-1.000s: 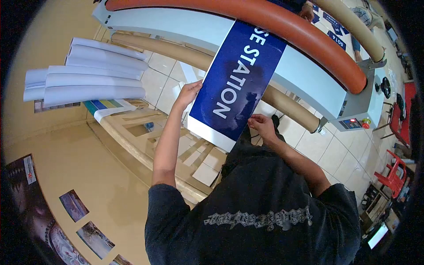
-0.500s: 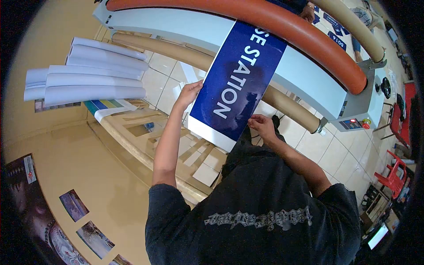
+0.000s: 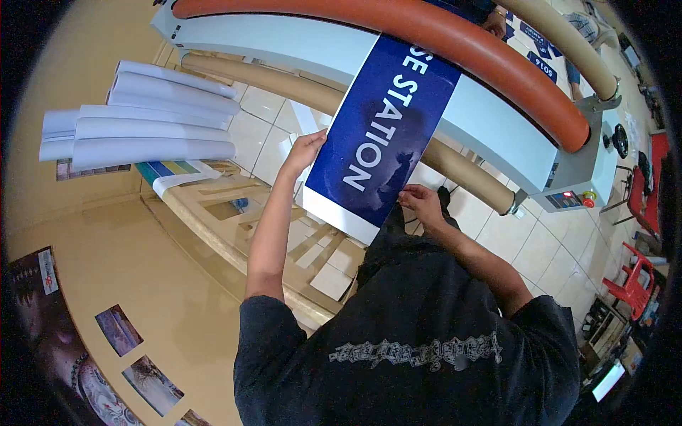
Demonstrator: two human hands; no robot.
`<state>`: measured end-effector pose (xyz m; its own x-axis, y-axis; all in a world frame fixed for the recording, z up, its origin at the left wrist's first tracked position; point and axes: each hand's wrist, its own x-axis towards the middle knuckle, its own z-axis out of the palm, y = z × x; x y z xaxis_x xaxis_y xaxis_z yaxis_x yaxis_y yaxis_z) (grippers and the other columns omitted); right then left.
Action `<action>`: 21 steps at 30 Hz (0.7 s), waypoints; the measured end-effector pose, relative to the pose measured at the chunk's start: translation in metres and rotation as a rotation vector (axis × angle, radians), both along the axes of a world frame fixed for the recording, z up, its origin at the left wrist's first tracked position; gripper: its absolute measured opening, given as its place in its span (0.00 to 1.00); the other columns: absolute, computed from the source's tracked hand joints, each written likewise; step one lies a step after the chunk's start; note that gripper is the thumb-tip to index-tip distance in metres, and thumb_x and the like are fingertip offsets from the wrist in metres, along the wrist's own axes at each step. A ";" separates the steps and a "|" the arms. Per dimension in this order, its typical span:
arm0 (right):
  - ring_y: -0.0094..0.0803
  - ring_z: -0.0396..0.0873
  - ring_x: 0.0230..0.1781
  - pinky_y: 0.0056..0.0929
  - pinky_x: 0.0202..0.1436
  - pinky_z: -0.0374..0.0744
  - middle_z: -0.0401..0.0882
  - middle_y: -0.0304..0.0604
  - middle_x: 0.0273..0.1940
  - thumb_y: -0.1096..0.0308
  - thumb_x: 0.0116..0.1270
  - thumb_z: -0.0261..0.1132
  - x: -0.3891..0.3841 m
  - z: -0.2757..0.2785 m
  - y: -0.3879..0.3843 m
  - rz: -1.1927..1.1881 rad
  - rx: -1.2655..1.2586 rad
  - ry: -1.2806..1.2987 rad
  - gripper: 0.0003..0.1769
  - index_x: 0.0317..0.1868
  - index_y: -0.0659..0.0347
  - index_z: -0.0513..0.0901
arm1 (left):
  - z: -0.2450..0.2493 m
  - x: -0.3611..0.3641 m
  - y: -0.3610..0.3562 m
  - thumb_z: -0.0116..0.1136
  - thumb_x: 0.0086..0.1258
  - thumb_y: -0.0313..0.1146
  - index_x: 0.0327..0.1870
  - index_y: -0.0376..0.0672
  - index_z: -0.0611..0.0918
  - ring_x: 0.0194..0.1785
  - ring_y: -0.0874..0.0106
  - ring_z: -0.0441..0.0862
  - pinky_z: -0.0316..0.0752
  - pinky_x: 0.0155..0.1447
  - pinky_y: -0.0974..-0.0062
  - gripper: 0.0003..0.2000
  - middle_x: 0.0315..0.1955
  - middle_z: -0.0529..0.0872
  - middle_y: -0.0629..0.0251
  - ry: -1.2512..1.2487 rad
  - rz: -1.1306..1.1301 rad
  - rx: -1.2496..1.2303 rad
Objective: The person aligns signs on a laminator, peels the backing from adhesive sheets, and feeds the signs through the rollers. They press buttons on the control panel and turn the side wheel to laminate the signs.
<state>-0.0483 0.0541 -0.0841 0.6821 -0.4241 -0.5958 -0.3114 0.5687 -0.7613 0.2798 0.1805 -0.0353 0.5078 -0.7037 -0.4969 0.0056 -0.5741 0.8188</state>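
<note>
A glossy blue sign (image 3: 376, 135) with white letters reading "SE STATION" and a white lower edge comes out from under the large orange-red roller (image 3: 426, 35) of a laminating machine. My left hand (image 3: 307, 153) grips its left edge, with the thumb on top. On the right edge, lower down, my right hand (image 3: 420, 201) pinches the sign between thumb and fingers. The sign's far end is hidden under the roller.
White paper rolls (image 3: 149, 145) lie at the left above a wooden rack (image 3: 213, 234). A control box (image 3: 568, 199) with a red button sits at the right, beyond it red chairs (image 3: 632, 280). Another person's hand (image 3: 495, 23) is behind the roller.
The other person's hand behind the roller has shifted slightly. My hands and the sign show almost no movement.
</note>
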 end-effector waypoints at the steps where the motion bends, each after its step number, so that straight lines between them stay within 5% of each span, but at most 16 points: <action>1: 0.28 0.82 0.44 0.27 0.51 0.80 0.83 0.44 0.43 0.67 0.66 0.67 -0.001 -0.001 0.000 -0.001 0.000 0.000 0.18 0.52 0.70 0.78 | 0.002 -0.001 -0.001 0.50 0.76 0.38 0.64 0.41 0.76 0.53 0.75 0.78 0.71 0.58 0.76 0.19 0.53 0.83 0.66 -0.003 0.003 -0.002; 11: 0.30 0.81 0.44 0.28 0.51 0.80 0.82 0.45 0.44 0.67 0.66 0.68 -0.001 0.008 0.003 -0.004 -0.004 0.012 0.19 0.52 0.70 0.77 | -0.008 0.000 0.003 0.52 0.75 0.35 0.61 0.35 0.77 0.54 0.75 0.79 0.70 0.61 0.80 0.18 0.52 0.84 0.59 0.012 0.056 -0.052; 21: 0.27 0.82 0.38 0.26 0.47 0.81 0.83 0.43 0.39 0.69 0.65 0.69 0.001 0.003 0.006 -0.016 -0.067 0.005 0.16 0.48 0.70 0.79 | -0.016 0.000 0.006 0.55 0.73 0.29 0.62 0.37 0.77 0.42 0.81 0.79 0.74 0.50 0.83 0.18 0.45 0.86 0.64 -0.051 0.017 -0.109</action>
<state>-0.0478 0.0600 -0.0814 0.6716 -0.4740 -0.5694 -0.3066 0.5219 -0.7960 0.2794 0.1868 -0.0508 0.5428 -0.7431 -0.3913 -0.0282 -0.4818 0.8758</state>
